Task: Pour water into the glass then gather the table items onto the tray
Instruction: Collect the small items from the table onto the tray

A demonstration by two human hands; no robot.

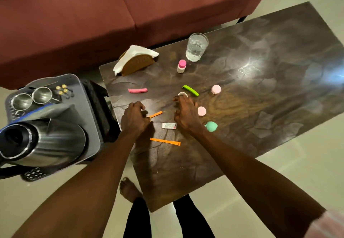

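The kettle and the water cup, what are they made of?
The kettle looks like shiny polished metal, probably steel: it is silver and mirrors the room, with a dark handle that may be plastic. The water cup looks like clear glass, since the water and table show through it, though clear plastic is possible.

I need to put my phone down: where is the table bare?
Bare: the table's right stretch beyond the glass, and the near corner below the long orange strip. Crowded: around both hands, and the tray.
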